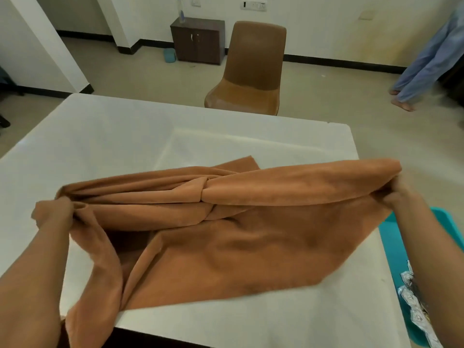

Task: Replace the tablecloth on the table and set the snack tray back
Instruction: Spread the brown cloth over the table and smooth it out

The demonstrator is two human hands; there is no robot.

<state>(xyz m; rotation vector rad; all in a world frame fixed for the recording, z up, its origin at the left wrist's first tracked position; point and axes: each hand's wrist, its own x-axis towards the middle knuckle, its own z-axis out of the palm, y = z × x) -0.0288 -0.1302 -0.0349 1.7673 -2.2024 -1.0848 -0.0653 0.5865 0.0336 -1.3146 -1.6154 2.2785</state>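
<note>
1. While the brown tablecloth (226, 237) is being spread, it is lying bunched and twisted on the white surface (113, 136).
2. Left hand (54, 213) and right hand (391, 194) are each gripping an edge, fingers curled round fabric.
3. Between them, the twist is needing undoing.
4. Beside the right fingers, the teal snack tray (391, 237) is waiting.

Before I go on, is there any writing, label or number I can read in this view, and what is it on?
None readable.
Wall socket panel: dark marks, too small and blurred.
Spray bottle on the cabinet: no legible label.
Foil snack packets in the teal tray: print blurred.
</note>
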